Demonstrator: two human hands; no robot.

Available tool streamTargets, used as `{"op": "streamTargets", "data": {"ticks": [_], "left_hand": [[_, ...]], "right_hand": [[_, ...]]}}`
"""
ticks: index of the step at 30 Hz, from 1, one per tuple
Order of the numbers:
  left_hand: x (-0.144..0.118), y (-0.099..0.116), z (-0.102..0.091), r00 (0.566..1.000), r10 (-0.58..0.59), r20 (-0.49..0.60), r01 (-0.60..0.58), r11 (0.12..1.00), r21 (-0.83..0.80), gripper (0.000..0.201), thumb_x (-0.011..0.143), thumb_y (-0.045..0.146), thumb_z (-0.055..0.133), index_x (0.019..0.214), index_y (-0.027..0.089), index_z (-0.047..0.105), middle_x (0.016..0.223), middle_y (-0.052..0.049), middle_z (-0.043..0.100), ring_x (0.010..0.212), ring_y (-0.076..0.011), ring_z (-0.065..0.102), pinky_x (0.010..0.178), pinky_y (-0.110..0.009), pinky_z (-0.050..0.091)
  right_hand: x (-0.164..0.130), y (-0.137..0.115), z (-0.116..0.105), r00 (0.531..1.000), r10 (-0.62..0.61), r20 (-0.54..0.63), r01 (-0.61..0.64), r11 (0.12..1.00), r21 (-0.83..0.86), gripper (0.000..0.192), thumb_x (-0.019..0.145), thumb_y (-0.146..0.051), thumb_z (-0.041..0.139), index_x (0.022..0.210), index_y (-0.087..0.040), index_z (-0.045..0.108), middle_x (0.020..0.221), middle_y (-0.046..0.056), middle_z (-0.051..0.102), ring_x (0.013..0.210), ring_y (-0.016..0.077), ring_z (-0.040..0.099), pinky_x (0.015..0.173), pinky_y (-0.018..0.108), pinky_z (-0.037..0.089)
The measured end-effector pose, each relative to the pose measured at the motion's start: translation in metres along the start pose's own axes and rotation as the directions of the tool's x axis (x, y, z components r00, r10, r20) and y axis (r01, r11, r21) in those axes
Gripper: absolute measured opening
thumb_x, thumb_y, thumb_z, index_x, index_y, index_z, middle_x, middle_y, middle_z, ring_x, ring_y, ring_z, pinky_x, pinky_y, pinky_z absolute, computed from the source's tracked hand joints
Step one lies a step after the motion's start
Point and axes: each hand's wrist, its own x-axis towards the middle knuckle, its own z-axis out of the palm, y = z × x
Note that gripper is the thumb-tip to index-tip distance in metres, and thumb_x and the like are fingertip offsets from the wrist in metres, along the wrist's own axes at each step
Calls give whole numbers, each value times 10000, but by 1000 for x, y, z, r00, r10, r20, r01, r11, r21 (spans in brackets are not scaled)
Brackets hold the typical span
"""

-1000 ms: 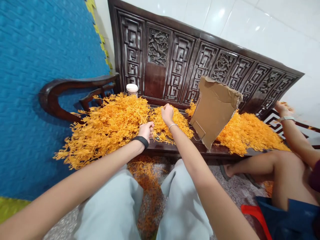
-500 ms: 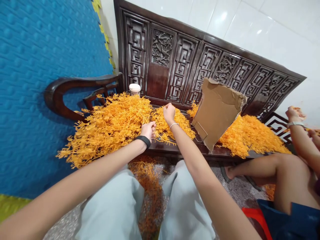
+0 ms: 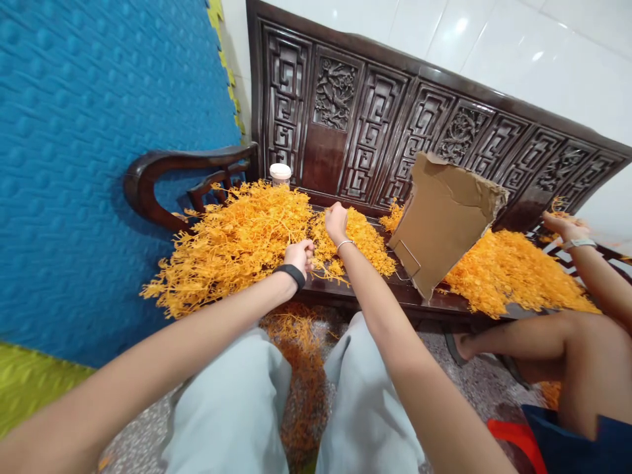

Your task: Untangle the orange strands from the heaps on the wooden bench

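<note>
My left hand (image 3: 299, 256), with a black band at the wrist, is closed at the front edge of the bench, beside a large heap of orange branching plastic sprigs (image 3: 241, 230). Just beyond it and to the right, my right hand (image 3: 336, 222), below a thin bracelet, is also closed. It is held over a smaller orange pile (image 3: 365, 240). Whatever the fingers of either hand hold is hidden. A loose orange sprig (image 3: 332, 275) lies on the bench edge between my forearms.
Carved dark wooden bench (image 3: 326, 158) runs across. A cardboard sheet (image 3: 447, 220) in a wire stand (image 3: 409, 263) separates my piles from another orange heap (image 3: 523, 273). A co-worker's hand (image 3: 565, 227) holds orange bits at right. A white-lidded jar (image 3: 280, 174) stands behind. Orange scraps (image 3: 301, 388) litter the floor.
The view has turned slightly left, so the bench sits further right in it. Both my hands stay closed, shifted slightly left against the piles. The co-worker's hand has moved left.
</note>
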Motion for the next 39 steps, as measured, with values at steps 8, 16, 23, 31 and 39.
{"op": "streamTargets", "data": {"ticks": [8,16,23,31,39], "left_hand": [[-42,-1,-11,958,-54,282,26,995,100,313,753,200,478,466,156,358,376,100,181,305,-6,125,322,-139,101],[-18,7,-47,981,16,192,-25,999,46,303,773,207,452,489,165,354,384,99,157,308,-19,119,317,-142,127],[-18,20,-64,987,67,143,-60,997,-51,305,788,203,427,490,164,375,355,87,191,304,-32,147,308,-148,158],[-19,29,-71,981,128,147,-112,987,-112,270,799,227,410,539,157,434,364,81,227,309,-37,177,315,-154,189],[-17,27,-64,979,145,140,-131,986,-104,235,774,233,446,551,159,440,358,86,225,303,-34,170,316,-151,189]], "right_hand": [[38,98,-67,976,216,-31,-211,969,128,122,704,-41,513,799,-114,534,658,34,550,566,118,547,579,242,447],[39,110,-71,950,81,302,-175,937,301,324,685,-87,574,1003,-149,561,900,56,592,576,72,563,526,211,485],[4,75,-61,820,-157,551,-145,874,464,344,749,-238,582,1081,-162,540,1145,118,547,676,98,612,524,198,480],[-70,37,-66,186,-449,874,-467,742,481,502,692,-511,622,1052,-162,597,1135,127,602,887,171,616,718,290,499],[-97,18,-56,389,-426,817,-548,606,577,289,664,-373,681,871,-172,666,1007,67,664,924,141,606,809,258,450]]}}
